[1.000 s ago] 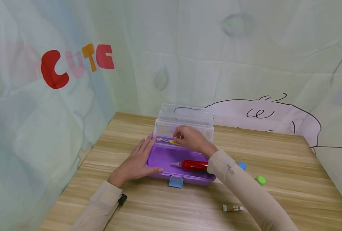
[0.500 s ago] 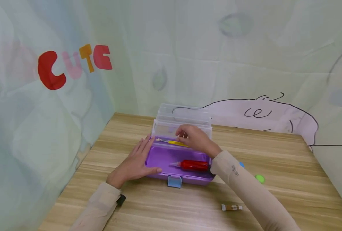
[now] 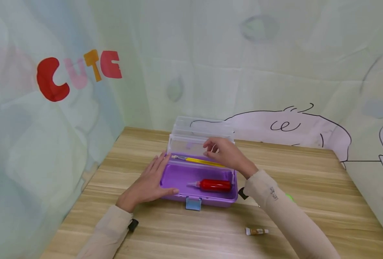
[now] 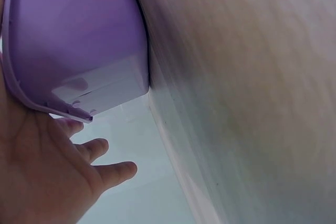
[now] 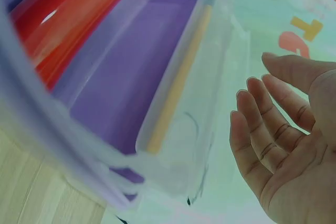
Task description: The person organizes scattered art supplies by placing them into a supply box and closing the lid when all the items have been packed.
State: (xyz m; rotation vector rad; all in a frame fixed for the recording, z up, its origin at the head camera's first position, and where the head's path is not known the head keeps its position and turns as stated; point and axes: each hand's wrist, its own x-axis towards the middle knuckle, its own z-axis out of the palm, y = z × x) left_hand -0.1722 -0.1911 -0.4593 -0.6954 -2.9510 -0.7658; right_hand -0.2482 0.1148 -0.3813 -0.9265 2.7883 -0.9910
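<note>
A purple box (image 3: 178, 176) stands with its clear lid (image 3: 201, 126) raised at the back. My left hand (image 3: 146, 185) rests on its left side, thumb along the front rim; the left wrist view shows the palm against the purple wall (image 4: 73, 30). In the clear tray along the back lies a yellow-handled paintbrush (image 3: 204, 162), bristles to the left. A red squeeze bottle (image 3: 215, 185) with a pointed nozzle lies on the box floor. Above the tray's right end hovers my right hand (image 3: 225, 153), its fingers loosely bent and holding nothing, as the right wrist view confirms.
A small brown paint tube (image 3: 257, 231) lies on the wooden table (image 3: 165, 233) in front of the box to the right. Part of a green lid (image 3: 289, 197) shows behind the right sleeve. A blue latch (image 3: 193, 203) hangs at the box front. Printed cloth walls surround the table.
My right hand has drawn back to the right and up from the paintbrush, which now shows along most of its length in the tray. The left hand stays on the box.
</note>
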